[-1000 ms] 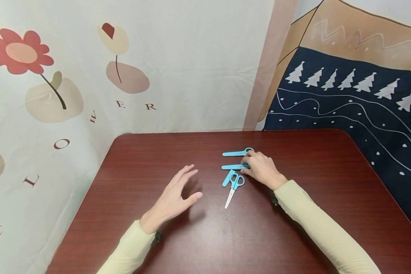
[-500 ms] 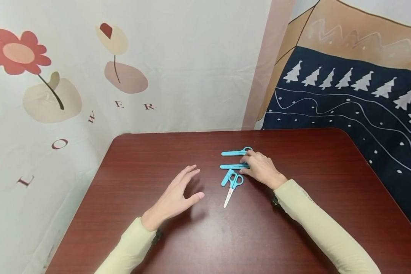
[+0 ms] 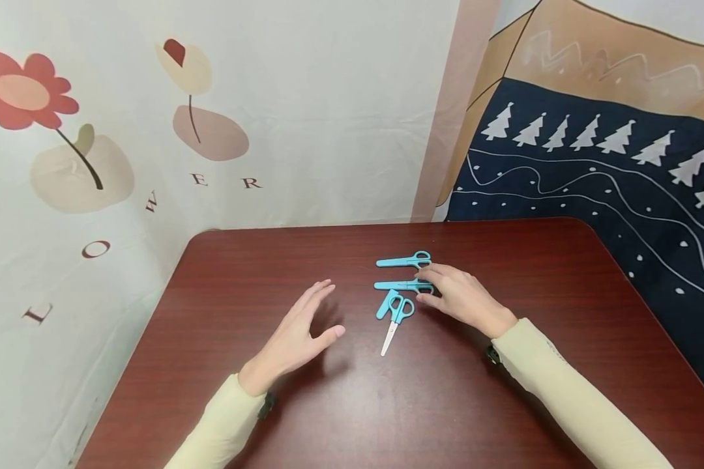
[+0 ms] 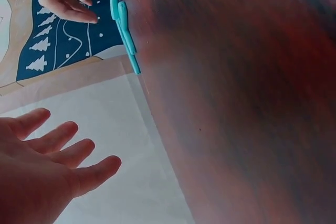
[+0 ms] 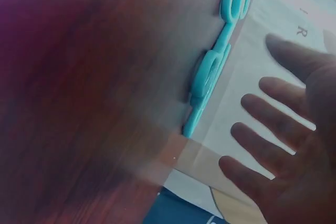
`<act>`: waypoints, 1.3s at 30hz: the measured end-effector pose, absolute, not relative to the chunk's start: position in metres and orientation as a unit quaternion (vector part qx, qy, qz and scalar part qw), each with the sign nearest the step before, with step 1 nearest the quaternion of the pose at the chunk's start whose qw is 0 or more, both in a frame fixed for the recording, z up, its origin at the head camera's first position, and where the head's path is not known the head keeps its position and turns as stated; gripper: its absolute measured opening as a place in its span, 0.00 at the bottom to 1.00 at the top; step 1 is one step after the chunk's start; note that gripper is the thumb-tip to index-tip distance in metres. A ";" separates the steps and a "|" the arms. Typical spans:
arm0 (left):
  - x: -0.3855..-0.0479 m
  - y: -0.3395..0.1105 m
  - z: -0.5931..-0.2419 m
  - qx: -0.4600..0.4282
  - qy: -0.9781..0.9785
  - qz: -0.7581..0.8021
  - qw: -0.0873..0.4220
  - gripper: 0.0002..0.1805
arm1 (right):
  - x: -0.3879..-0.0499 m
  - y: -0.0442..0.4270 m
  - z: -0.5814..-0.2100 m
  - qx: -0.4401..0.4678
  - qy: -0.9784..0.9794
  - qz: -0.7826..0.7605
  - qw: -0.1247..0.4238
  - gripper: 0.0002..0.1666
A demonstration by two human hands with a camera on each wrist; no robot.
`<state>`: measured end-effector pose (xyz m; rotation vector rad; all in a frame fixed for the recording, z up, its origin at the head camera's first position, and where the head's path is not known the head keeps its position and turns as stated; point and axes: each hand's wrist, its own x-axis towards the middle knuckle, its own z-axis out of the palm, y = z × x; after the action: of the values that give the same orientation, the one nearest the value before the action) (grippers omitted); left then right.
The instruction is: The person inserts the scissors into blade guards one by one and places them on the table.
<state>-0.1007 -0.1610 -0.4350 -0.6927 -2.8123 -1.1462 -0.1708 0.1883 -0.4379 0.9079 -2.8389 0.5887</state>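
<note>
Two pairs of blue scissors in blue sheaths lie one behind the other, the far scissors (image 3: 403,260) and the middle scissors (image 3: 401,285), handles to the right. Nearest lie unsheathed scissors (image 3: 394,319), blade bare and pointing toward the front, beside a loose blue sheath (image 3: 386,305). My right hand (image 3: 460,296) hovers at the middle scissors' handles, partly covering them in the head view. In the right wrist view its fingers (image 5: 268,142) are spread and hold nothing. To the left, my left hand (image 3: 290,335) hangs above the table with fingers extended, holding nothing.
The dark red table (image 3: 258,260) has rounded far corners. Behind it hangs a white cloth (image 3: 328,117) printed with flowers and letters. A navy cloth (image 3: 586,176) with white trees hangs at the right.
My right hand has drawn back to the right from the middle scissors, uncovering more of the handles. My left hand has barely moved. The scissors lie as before; the head view has shifted slightly.
</note>
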 end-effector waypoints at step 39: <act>-0.097 -0.179 -0.439 -0.210 -0.954 -0.206 0.053 0.50 | -0.132 0.180 -0.448 0.437 -0.894 0.084 -0.048 0.42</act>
<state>-0.0971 -0.1795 -0.4389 -0.6386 -2.9009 -0.6270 -0.1322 0.1797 -0.4481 1.4165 -2.8982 0.2711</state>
